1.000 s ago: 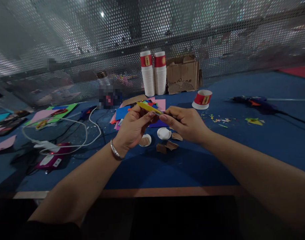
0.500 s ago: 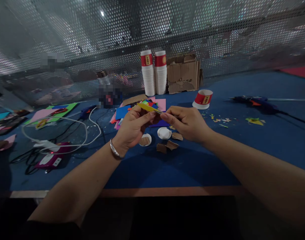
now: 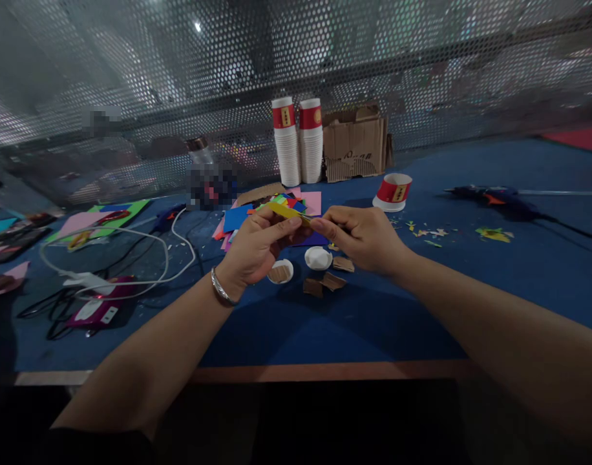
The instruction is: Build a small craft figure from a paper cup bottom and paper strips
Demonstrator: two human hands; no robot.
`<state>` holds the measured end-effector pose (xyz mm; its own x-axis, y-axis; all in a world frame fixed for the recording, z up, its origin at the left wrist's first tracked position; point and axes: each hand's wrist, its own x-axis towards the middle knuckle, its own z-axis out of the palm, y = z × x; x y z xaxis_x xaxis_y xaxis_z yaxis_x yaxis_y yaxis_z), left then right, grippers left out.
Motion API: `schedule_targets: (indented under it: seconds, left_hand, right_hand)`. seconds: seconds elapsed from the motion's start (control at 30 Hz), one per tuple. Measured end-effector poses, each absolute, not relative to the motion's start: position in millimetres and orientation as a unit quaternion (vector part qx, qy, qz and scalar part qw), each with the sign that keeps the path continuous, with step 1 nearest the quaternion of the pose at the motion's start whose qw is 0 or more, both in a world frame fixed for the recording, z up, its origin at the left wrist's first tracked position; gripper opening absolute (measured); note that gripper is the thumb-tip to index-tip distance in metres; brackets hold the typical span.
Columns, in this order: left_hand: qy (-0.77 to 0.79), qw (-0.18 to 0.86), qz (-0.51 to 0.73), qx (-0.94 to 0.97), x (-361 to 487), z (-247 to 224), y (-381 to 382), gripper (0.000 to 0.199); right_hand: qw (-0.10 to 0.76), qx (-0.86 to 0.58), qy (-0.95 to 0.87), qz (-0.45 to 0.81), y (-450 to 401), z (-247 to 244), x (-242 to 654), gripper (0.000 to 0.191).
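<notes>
A small piece of yellow paper [image 3: 283, 210] is held up above the table between my two hands. My left hand [image 3: 257, 245], with a silver bracelet at the wrist, pinches it between thumb and fingers. The thumb and forefinger of my right hand [image 3: 364, 237] close on its right end; the fingertips partly hide it. Below my hands lie a white disc with brown cardboard on it [image 3: 280, 272], a second white disc [image 3: 318, 258] and torn cardboard bits [image 3: 333, 281]. Behind them is a pile of coloured paper [image 3: 238, 218].
Two stacks of paper cups [image 3: 311, 152] and a cardboard box [image 3: 357, 150] stand at the back. A single red cup [image 3: 393, 192] and a glue gun [image 3: 494, 197] are on the right, near paper scraps [image 3: 439, 232]. Leftward lie a purple power strip [image 3: 99, 309] and looping cables.
Both hands stay nearly in place with the yellow paper. The paper has turned slightly in the fingers, showing more of its face. The view has shifted a little.
</notes>
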<state>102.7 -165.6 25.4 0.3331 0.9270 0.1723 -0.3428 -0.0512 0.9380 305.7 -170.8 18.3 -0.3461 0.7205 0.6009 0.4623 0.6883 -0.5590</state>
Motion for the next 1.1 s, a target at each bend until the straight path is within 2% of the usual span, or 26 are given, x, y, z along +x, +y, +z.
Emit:
schedule_targets:
  seconds: [0.17, 0.43, 0.63, 1.1]
  left_hand:
    - [0.294, 0.644, 0.480, 0.519, 102.6, 20.9, -162.6, 0.029]
    - [0.309, 0.626, 0.496, 0.516, 102.3, 31.3, -169.9, 0.028]
    - [0.318, 0.617, 0.494, 0.523, 101.8, 31.6, -170.3, 0.021]
    - [0.337, 0.640, 0.484, 0.491, 105.4, 25.8, -170.4, 0.017]
  right_hand:
    - [0.423, -0.375, -0.812, 0.147, -170.8, 18.1, 305.7, 0.048]
    - [0.428, -0.387, -0.803, 0.148, -172.1, 21.9, 304.3, 0.060]
    - [0.416, -0.388, -0.810, 0.141, -171.1, 20.8, 305.5, 0.054]
    - [0.395, -0.402, -0.815, 0.136, -170.3, 19.4, 305.5, 0.050]
